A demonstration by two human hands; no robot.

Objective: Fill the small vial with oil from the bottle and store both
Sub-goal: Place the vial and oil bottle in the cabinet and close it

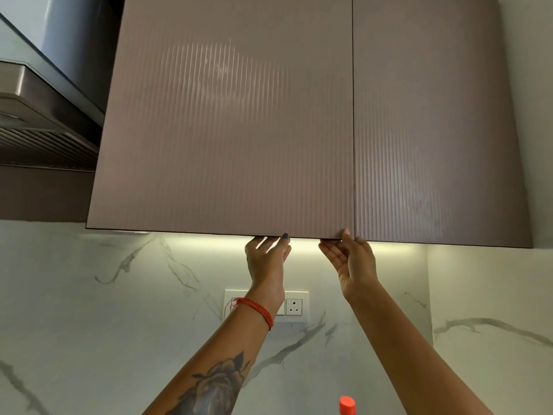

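Observation:
Two mauve ribbed wall-cabinet doors fill the view, and both look closed. My left hand (267,259) reaches up to the bottom edge of the left cabinet door (227,130), thumb on the door's front and fingers tucked behind the edge. My right hand (350,259) holds the same edge at its lower right corner, thumb on the front and fingers underneath. An orange bottle cap (347,405) shows at the bottom of the frame between my forearms; the rest of the bottle is cut off. No vial is in view.
The right cabinet door (434,130) hangs beside the left one. A range hood (39,115) juts out at the left. Below the cabinet are a lit marble backsplash (89,295) and a white switch-and-socket plate (294,307).

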